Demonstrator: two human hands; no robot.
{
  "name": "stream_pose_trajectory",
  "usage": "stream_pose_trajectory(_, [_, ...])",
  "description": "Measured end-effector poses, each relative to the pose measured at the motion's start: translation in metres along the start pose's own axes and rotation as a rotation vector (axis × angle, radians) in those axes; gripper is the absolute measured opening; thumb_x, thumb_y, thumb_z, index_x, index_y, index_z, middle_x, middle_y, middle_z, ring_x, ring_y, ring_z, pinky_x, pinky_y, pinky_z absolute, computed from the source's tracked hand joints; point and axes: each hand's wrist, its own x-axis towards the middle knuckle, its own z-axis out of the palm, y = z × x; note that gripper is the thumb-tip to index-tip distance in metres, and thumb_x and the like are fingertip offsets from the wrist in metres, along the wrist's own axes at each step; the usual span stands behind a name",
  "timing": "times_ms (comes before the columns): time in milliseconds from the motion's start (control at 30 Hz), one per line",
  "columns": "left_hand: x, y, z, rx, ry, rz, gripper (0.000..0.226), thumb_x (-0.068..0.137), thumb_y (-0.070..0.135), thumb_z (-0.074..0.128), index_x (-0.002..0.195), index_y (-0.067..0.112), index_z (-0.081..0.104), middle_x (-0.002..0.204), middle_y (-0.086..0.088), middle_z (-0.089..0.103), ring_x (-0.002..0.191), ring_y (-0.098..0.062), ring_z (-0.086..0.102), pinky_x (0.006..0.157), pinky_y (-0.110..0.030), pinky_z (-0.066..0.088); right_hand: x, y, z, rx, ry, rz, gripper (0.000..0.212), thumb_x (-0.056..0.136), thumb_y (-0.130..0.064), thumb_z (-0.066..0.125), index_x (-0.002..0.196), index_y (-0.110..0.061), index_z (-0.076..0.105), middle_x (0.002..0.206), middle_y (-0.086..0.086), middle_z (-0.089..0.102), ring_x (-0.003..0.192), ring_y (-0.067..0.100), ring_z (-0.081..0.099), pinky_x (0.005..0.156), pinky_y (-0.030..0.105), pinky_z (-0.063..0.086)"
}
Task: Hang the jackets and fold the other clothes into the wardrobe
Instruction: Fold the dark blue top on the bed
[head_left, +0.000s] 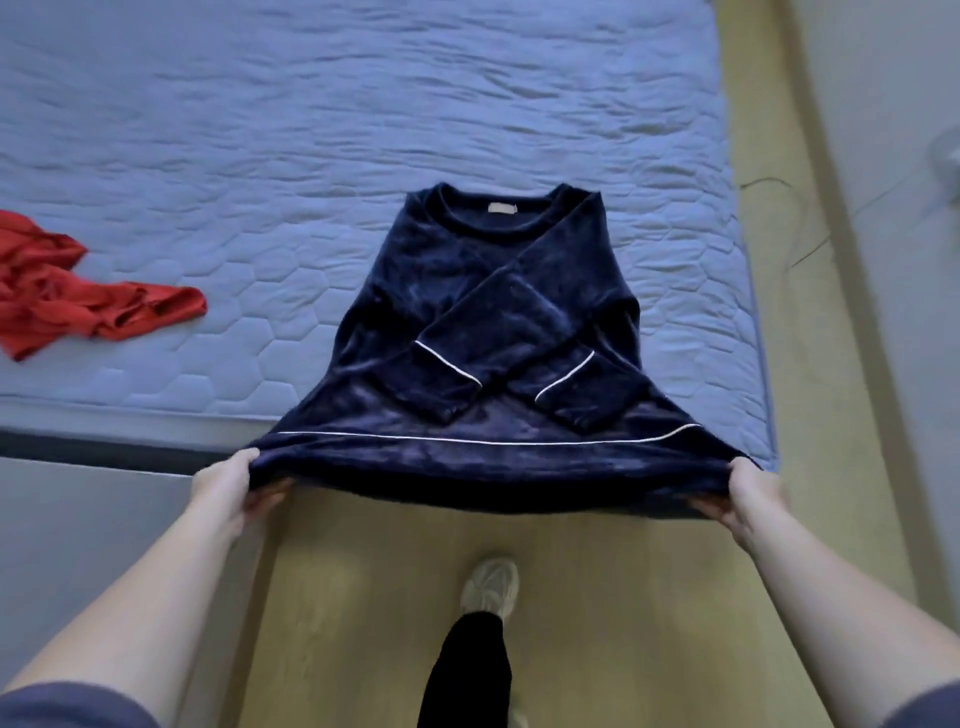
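From the head view I see a dark navy top (488, 322) lying face up on the blue quilted mattress (311, 130) of the bed, its neckline pointing away from me and a small pale label (503, 208) showing inside the collar. Both sleeves are folded in over the chest and cross each other, each cuff edged with thin white piping. A matching white line runs across the body just above the hem.

The hem reaches past the near edge of the mattress and is lifted off it. My left hand (228, 488) grips the left hem corner, with its fingers curled under the fabric. My right hand (748, 499) grips the right hem corner in the same way, so the lower edge is stretched taut between the two hands, which are well apart.

A crumpled red garment (78, 291) lies on the mattress well to the left of the navy top, not touching it.

Below the hem there is wooden floor (363, 597), and on it one foot in a pale shoe (491, 584) under a black trouser leg. A thin dark cable (779, 218) trails on the floor to the right of the bed.
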Motion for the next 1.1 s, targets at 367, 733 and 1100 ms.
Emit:
stream_pose_trajectory(367, [0.068, 0.258, 0.19, -0.16, -0.16, 0.478, 0.012, 0.096, 0.007, 0.045, 0.097, 0.018, 0.051, 0.101, -0.01, 0.056, 0.077, -0.018, 0.061, 0.058, -0.026, 0.056, 0.028, -0.262, 0.176, -0.143, 0.018, -0.637, 0.022, 0.078, -0.023, 0.044, 0.094, -0.029, 0.058, 0.103, 0.003, 0.06, 0.099, 0.03, 0.06, 0.087, 0.047, 0.053])
stream_pose_trajectory(733, [0.132, 0.136, 0.352, 1.4, -0.215, 1.311, 0.079, 0.083, 0.063, 0.011, 0.153, 0.027, 0.001, 0.16, -0.004, -0.005, 0.148, -0.027, -0.007, 0.114, -0.056, -0.001, 0.085, -0.12, 0.346, -1.432, -0.2, -1.244, 0.068, 0.083, -0.048, 0.03, 0.148, -0.029, 0.032, 0.157, 0.005, 0.025, 0.144, 0.032, 0.025, 0.104, 0.067, 0.025])
stream_pose_trajectory(1100, [0.164, 0.093, 0.364, 1.61, -0.399, 1.536, 0.098, 0.073, 0.077, 0.036, 0.151, 0.02, 0.019, 0.158, -0.012, 0.016, 0.145, -0.036, 0.016, 0.105, -0.071, 0.02, 0.135, -0.111, 0.322, -1.18, -0.048, -0.979, 0.064, 0.092, -0.054, 0.036, 0.148, -0.026, 0.028, 0.158, 0.002, 0.021, 0.144, 0.021, 0.02, 0.109, 0.056, 0.022])
